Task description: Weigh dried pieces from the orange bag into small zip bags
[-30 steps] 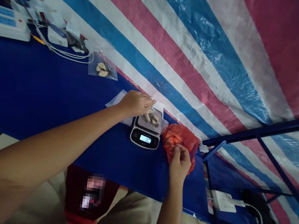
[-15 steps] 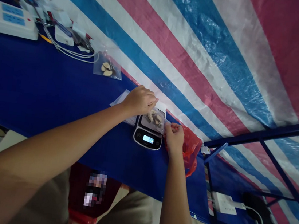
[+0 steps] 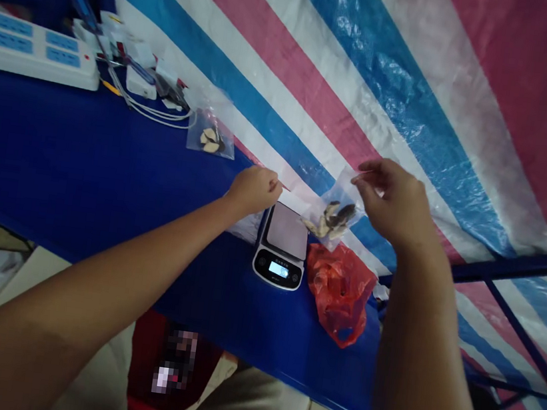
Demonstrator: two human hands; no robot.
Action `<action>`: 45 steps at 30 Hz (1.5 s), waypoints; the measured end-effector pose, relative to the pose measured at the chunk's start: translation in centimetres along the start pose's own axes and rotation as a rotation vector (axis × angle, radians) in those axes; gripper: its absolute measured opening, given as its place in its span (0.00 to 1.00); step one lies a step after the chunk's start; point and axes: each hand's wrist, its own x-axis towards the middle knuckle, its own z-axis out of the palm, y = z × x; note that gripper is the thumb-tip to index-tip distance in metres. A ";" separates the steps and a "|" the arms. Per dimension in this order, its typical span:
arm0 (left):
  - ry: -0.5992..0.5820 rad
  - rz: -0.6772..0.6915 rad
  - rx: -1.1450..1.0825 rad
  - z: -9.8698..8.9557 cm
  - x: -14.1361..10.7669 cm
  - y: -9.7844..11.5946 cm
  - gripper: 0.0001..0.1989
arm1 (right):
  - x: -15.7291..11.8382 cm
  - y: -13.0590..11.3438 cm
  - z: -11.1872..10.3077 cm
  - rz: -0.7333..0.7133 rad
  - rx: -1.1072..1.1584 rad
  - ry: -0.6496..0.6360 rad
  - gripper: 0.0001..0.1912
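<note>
Pinched at its top edge by my right hand (image 3: 389, 197), a clear plastic bag (image 3: 336, 221) hangs above and to the right of a digital kitchen scale (image 3: 282, 246). Pale and dark dried pieces sit inside it. The scale's grey platform is bare and its display is lit, the digits too blurred to read. My left hand (image 3: 256, 189) is closed just left of the scale's far corner; what its fingers hold, if anything, is hidden. Clear plastic (image 3: 246, 227) lies under that wrist, beside the scale. A red plastic bag (image 3: 340, 288) rests crumpled to the right of the scale.
Another clear bag of pale and dark pieces (image 3: 212, 138) lies at the table's back edge. A white power strip (image 3: 34, 66), cables and small tools occupy the far left. Striped sheeting (image 3: 292, 66) rises behind the blue table (image 3: 79, 186). A blue metal frame (image 3: 512, 267) stands right.
My right hand has lifted the clear bag off the scale, up and to the right. My left hand stays closed by the scale. The view has shifted slightly.
</note>
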 end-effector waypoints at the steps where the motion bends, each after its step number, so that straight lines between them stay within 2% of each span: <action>1: -0.083 -0.017 0.043 0.2 -0.2 -0.1 0.13 | 1.1 -0.3 -0.4 -0.023 0.005 -0.003 0.11; 4: -0.238 -0.042 0.133 0.8 -0.7 -0.5 0.12 | 4.8 -0.8 -0.5 -0.104 0.052 -0.038 0.09; 6: -0.268 -0.041 0.147 1.0 -1.0 -0.7 0.12 | 7.9 -0.9 1.2 -0.164 0.098 -0.072 0.08; 8: -0.297 -0.030 0.157 1.1 -1.1 -0.8 0.13 | 11.5 -1.1 4.4 -0.207 0.137 -0.115 0.08; 11: -0.328 -0.017 0.168 1.0 -1.1 -0.7 0.15 | 17.2 -2.2 10.6 -0.229 0.131 -0.202 0.09; 13: -0.338 -0.016 0.172 0.9 -1.1 -0.5 0.16 | 20.0 -3.5 14.1 -0.236 0.123 -0.181 0.15; 14: -0.342 -0.020 0.173 0.8 -1.1 -0.4 0.16 | 20.8 -4.3 15.2 -0.258 0.119 -0.152 0.21; 16: -0.346 -0.039 0.176 0.6 -1.1 -0.2 0.16 | 21.1 -5.8 16.0 -0.269 0.107 -0.113 0.25; 19: -0.340 -0.090 0.180 0.0 -0.5 -0.5 0.16 | 18.2 -7.4 14.4 -0.216 0.060 -0.183 0.14; 20: -0.331 -0.111 0.183 -0.4 -0.1 -0.8 0.16 | 16.4 -7.7 13.5 -0.193 0.037 -0.231 0.10; 22: -0.289 -0.186 0.185 -1.4 0.7 -1.9 0.17 | 12.1 -7.9 11.9 -0.120 -0.009 -0.299 0.09; 24: -0.202 -0.302 0.163 -2.5 1.5 -3.2 0.17 | 7.4 -7.7 11.2 -0.106 0.029 -0.473 0.08; 26: -0.098 -0.397 0.118 -3.3 2.0 -4.4 0.16 | 3.2 -7.5 11.5 -0.115 0.073 -0.645 0.09; 29: -0.005 -0.413 0.065 -3.5 2.1 -5.1 0.14 | -1.1 -7.9 13.3 -0.098 0.043 -0.684 0.17; 32: 0.015 -0.395 0.035 -3.0 1.9 -4.8 0.12 | -2.6 -8.7 15.1 -0.092 -0.013 -0.658 0.15; 35: 0.037 -0.381 0.008 -2.4 1.8 -4.7 0.13 | -2.6 -9.1 16.5 -0.080 -0.057 -0.638 0.12; 38: 0.083 -0.378 -0.039 -2.1 2.0 -5.1 0.13 | -2.2 -8.7 16.5 -0.065 -0.026 -0.611 0.13; 40: 0.114 -0.370 -0.128 -2.2 2.4 -5.1 0.13 | -2.4 -8.3 14.8 -0.049 0.035 -0.534 0.13; 42: 0.097 -0.324 -0.356 -2.6 2.8 -4.0 0.11 | -3.3 -7.5 11.3 -0.031 0.122 -0.437 0.12; 43: 0.042 -0.282 -0.528 -3.0 2.9 -2.8 0.12 | -4.1 -7.1 9.0 -0.030 0.181 -0.399 0.11; 44: -0.063 -0.223 -0.722 -3.3 3.0 -1.3 0.14 | -5.1 -6.5 6.5 -0.034 0.243 -0.373 0.09; 45: -0.220 -0.153 -0.925 -3.7 2.9 0.6 0.18 | -6.3 -5.9 3.8 -0.012 0.292 -0.365 0.09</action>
